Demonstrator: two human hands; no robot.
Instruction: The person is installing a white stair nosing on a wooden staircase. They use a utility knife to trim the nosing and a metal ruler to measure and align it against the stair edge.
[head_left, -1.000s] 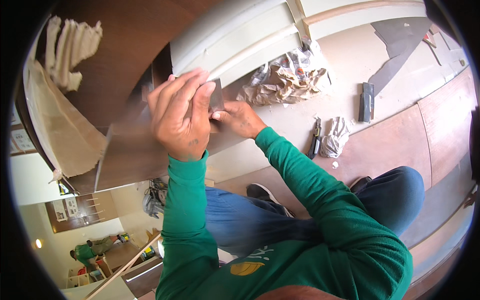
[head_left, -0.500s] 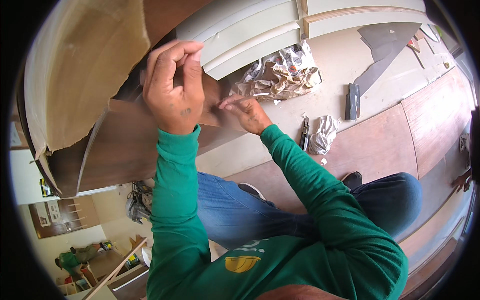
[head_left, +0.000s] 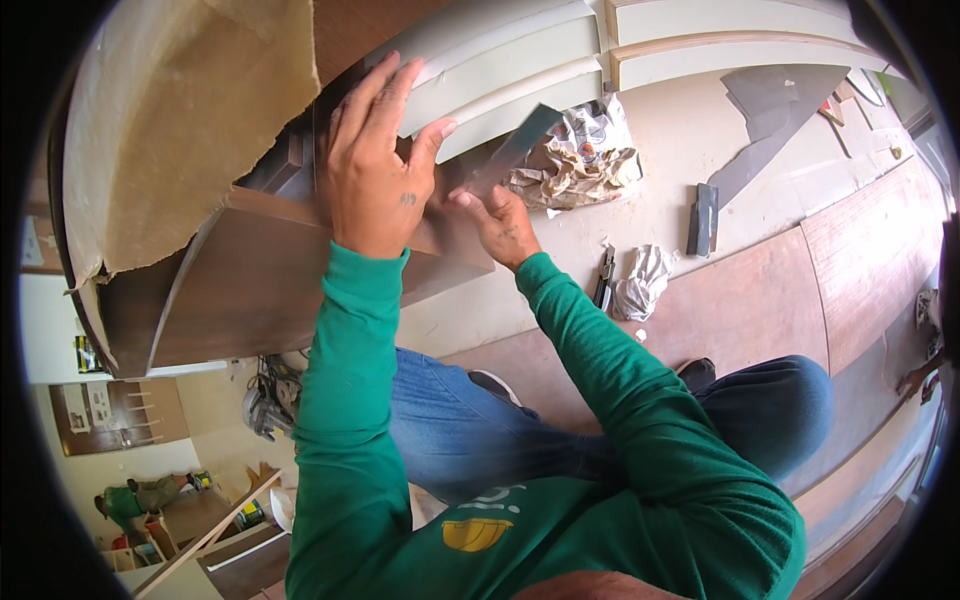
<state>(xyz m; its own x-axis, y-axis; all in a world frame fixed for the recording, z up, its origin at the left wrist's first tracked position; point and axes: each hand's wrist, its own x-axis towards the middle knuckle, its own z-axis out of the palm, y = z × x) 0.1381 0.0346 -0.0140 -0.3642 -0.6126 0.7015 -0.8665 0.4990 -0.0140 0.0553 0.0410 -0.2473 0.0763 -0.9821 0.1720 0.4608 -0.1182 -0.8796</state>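
Observation:
In my right hand (head_left: 508, 228) is a flat dark strip (head_left: 533, 132), gripped at its lower end and pointing up and away. Motion blurs its lower part, and I cannot make out what kind of tool or piece it is. My left hand (head_left: 378, 185) has its fingers stretched out and the thumb apart. It hovers or rests over the brown wooden cabinet (head_left: 270, 285); contact cannot be told. The cabinet's edge between my hands is partly hidden by them.
Brown sheeting (head_left: 190, 130) hangs at the far left. Beyond my hands lie pale panels (head_left: 520, 80) and crumpled paper (head_left: 575, 175). To the right are a cutter knife (head_left: 605, 278), a paper wad (head_left: 642, 284) and a dark block (head_left: 703, 220). Other people are at the lower left and right edge.
My left hand has uncurled, its fingers now stretched forward. The strip in my right hand has turned from edge-on to show its flat face, pointing up and away.

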